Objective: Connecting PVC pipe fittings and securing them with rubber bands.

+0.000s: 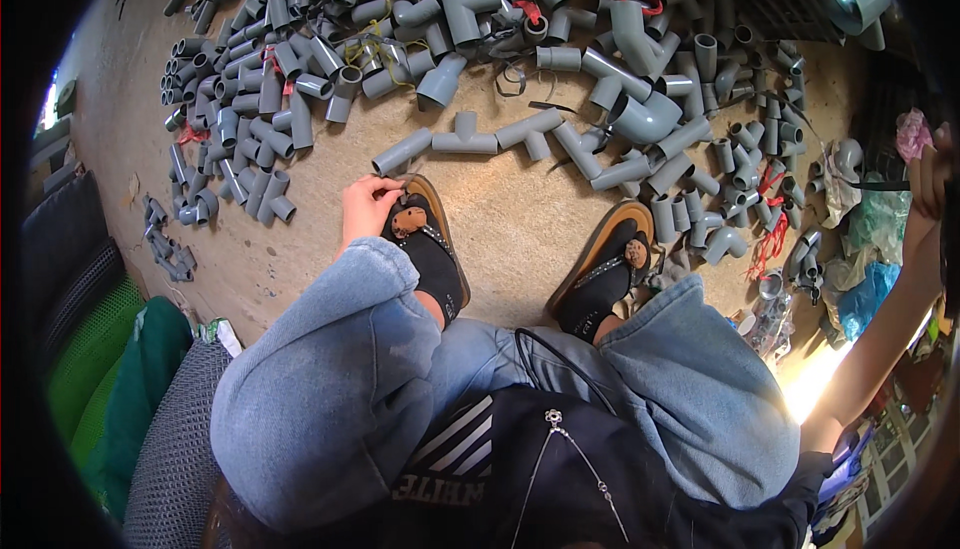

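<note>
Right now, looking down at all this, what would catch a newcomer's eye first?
The great heap of grey pipe fittings strewn over the concrete floor along the top. Below it, the seated person's blue jeans and sandalled feet, with the left hand touching the toe of the left sandal. The right hand is raised at the right edge.

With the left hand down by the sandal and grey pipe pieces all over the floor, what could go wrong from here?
1. The left hand rests at the toe of the black-and-tan sandal; the straight grey plastic pipe piece lies beyond its fingertips, so reaching may mean leaning off the seat.
2. Loose grey plastic pipe fittings crowd the other sandal; a foot shift could roll them.
</note>
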